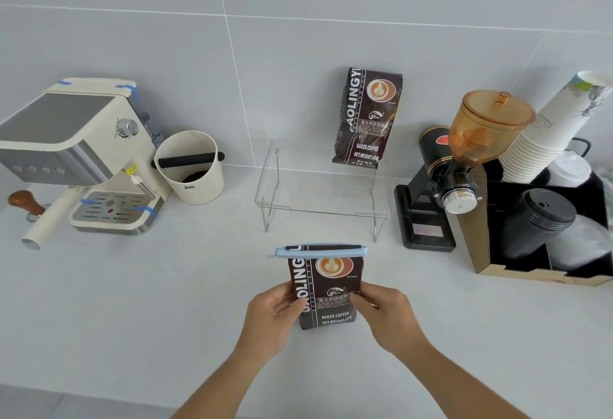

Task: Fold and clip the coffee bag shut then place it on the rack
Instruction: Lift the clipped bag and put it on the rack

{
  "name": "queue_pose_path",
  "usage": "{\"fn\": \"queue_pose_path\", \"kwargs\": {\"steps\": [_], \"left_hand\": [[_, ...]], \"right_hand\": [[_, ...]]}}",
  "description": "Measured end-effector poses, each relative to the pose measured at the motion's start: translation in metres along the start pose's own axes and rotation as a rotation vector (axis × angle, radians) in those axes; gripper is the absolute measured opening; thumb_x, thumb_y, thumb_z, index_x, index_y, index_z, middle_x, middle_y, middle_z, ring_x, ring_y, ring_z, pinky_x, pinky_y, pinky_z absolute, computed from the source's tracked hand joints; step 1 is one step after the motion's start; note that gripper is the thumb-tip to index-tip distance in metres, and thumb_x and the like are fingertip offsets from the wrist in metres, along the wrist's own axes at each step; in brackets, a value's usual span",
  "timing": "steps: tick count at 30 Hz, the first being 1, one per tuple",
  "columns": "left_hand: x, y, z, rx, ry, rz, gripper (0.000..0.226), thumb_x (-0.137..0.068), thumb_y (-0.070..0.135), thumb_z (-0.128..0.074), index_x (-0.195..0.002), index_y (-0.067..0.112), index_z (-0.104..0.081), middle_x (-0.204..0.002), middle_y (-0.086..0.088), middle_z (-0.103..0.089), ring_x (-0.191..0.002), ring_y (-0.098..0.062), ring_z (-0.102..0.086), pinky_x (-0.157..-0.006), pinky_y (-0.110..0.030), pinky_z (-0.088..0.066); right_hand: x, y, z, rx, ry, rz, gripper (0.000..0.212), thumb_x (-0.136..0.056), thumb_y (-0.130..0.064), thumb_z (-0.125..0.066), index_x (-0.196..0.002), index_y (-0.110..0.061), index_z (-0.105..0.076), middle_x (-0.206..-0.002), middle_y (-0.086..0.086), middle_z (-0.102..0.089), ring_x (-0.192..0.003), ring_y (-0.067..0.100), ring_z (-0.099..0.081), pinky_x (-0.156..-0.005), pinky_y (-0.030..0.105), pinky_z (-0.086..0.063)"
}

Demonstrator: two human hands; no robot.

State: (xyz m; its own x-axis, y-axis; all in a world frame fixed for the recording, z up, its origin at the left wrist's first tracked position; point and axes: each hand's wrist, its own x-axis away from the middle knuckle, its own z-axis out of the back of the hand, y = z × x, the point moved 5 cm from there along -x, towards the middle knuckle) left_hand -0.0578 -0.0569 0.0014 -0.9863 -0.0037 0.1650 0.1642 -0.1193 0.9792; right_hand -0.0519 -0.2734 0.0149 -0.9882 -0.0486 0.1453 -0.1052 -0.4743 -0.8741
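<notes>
On the bench's left end stand an espresso machine [79, 156] and a knock box [189, 168]. Near the front edge at mid-bench, the left hand [270, 317] and right hand [384, 314] pinch the sides of the upright coffee bag [326, 289], its folded top held by a blue clip [320, 251]. Behind stands the clear rack [323, 193] bearing a second bag [366, 117], then a grinder [464, 166] toward the right end.

Glossy foil-look coffee bag [326, 289], matt plastic clip [321, 251], clear acrylic rack [323, 201].
</notes>
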Motion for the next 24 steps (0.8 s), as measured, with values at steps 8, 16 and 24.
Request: {"fn": "queue_pose_path", "kwargs": {"steps": [8,16,24], "left_hand": [[-0.014,0.057,0.017,0.087,0.063,-0.116,0.034,-0.087,-0.004,-0.066,-0.102,0.024,-0.075,-0.101,0.007,-0.08,-0.096,-0.012,-0.074,-0.084,-0.017,-0.056],[-0.036,0.142,0.041,0.076,0.12,-0.33,0.033,-0.086,0.001,-0.068,-0.1,0.03,-0.076,-0.098,0.012,-0.08,-0.092,-0.008,-0.075,-0.076,-0.012,-0.055],[-0.075,0.211,0.057,0.034,0.109,-0.472,0.03,-0.089,0.003,-0.066,-0.104,0.028,-0.075,-0.102,0.01,-0.079,-0.094,-0.011,-0.075,-0.086,-0.027,-0.058]], "right_hand": [[-0.017,-0.064,0.025,-0.071,0.074,0.114,0.03,-0.094,-0.01,-0.06,-0.107,-0.034,-0.074,-0.087,-0.023,-0.077,-0.066,-0.006,-0.063,-0.056,0.006,-0.044],[-0.045,-0.145,0.058,-0.082,0.085,0.263,0.028,-0.094,-0.013,-0.061,-0.108,-0.034,-0.074,-0.09,-0.026,-0.077,-0.09,-0.002,-0.07,-0.067,0.011,-0.056],[-0.078,-0.202,0.079,-0.097,0.183,0.382,0.027,-0.094,-0.016,-0.062,-0.101,-0.039,-0.074,-0.095,-0.018,-0.079,-0.091,0.002,-0.072,-0.084,0.037,-0.06]]}}
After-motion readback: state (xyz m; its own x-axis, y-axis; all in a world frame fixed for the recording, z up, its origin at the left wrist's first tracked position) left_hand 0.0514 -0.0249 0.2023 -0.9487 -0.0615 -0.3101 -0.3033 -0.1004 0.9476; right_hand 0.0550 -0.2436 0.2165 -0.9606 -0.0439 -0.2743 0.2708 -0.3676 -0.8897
